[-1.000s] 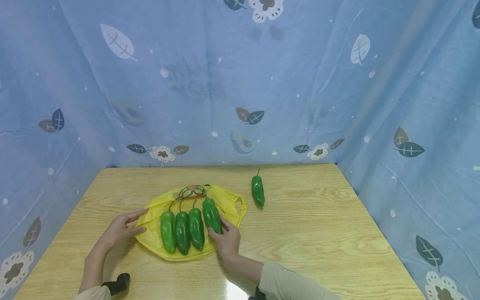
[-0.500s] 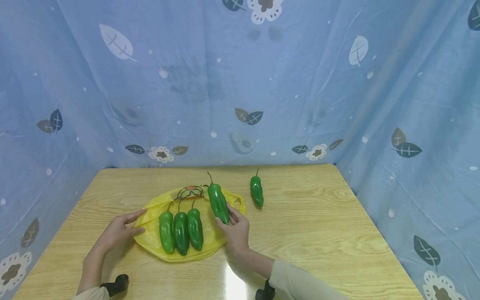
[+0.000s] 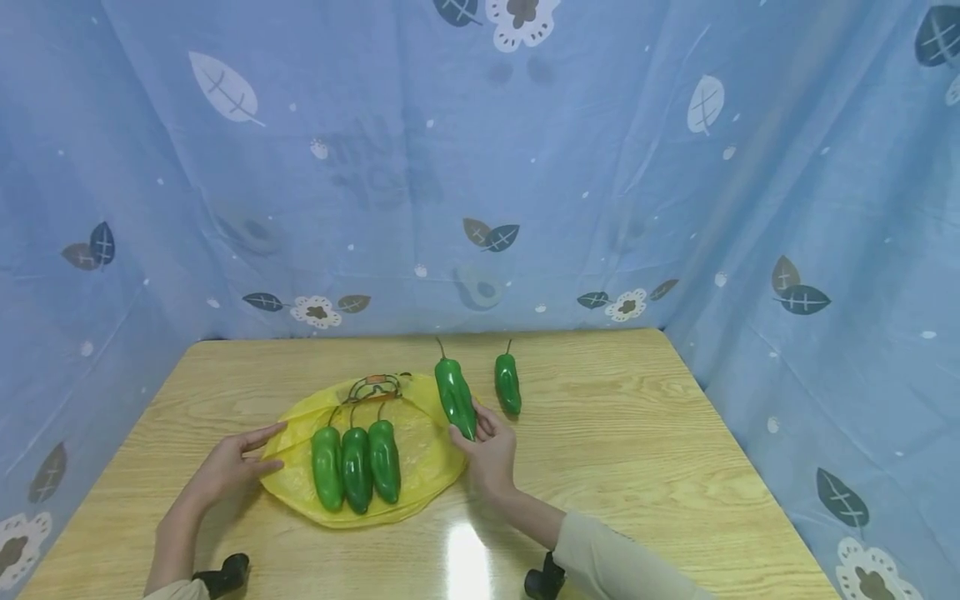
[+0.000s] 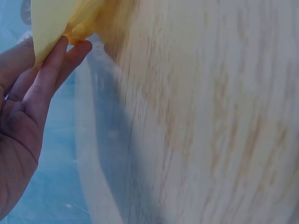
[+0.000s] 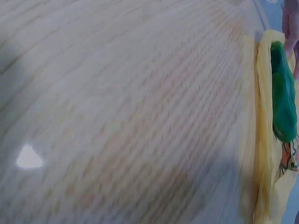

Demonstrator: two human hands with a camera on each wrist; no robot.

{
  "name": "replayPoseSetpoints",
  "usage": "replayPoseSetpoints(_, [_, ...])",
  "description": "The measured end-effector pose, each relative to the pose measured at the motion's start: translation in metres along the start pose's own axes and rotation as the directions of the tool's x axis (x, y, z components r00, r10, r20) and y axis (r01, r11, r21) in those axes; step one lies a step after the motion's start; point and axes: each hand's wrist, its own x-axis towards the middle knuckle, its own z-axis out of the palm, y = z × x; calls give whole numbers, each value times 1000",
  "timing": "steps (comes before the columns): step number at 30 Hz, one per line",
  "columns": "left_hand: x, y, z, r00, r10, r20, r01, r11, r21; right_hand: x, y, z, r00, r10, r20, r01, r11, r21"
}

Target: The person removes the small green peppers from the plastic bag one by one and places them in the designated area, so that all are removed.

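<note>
My right hand (image 3: pixel 491 454) grips a long green chili pepper (image 3: pixel 455 400) by its lower end, stem pointing away, over the right side of a yellow plastic bag (image 3: pixel 420 442). Three more green peppers (image 3: pixel 356 471) lie side by side on the bag, stems toward the far edge. At the bag's left edge, my left hand (image 3: pixel 228 467) pinches the plastic; the left wrist view has the yellow film (image 4: pixel 51 28) between thumb and fingers. In the right wrist view a pepper (image 5: pixel 283 98) lies on the bag, with part of a hand (image 5: pixel 292 28) at the frame's edge.
One more green pepper (image 3: pixel 507 385) lies on the wooden table (image 3: pixel 615 450), right of the bag. A printed mark (image 3: pixel 375 387) shows on the bag's far part. A blue patterned curtain (image 3: pixel 420 167) encloses the table's back and sides.
My right hand has lifted a pepper off the row on the bag and moved it right and away from me. The left hand keeps its place at the bag's edge.
</note>
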Motion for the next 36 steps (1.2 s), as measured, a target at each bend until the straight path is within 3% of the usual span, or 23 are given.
replayPoseSetpoints(10, [-5,-5,-6,1000,-4,1,4,1000,13,17,-7,-16,997,-44,-57,39,995,-88])
replayPoseSetpoints(22, [-4,-4,-5,1000,-3,19,3,1000,-4,32,-12,-41,988,-107,-112,97,991,-95])
replayPoseSetpoints(36, [1,0,-2,999,29,23,-28,1000,-10,48,-24,-77,974,-136,-183,103,978,-180])
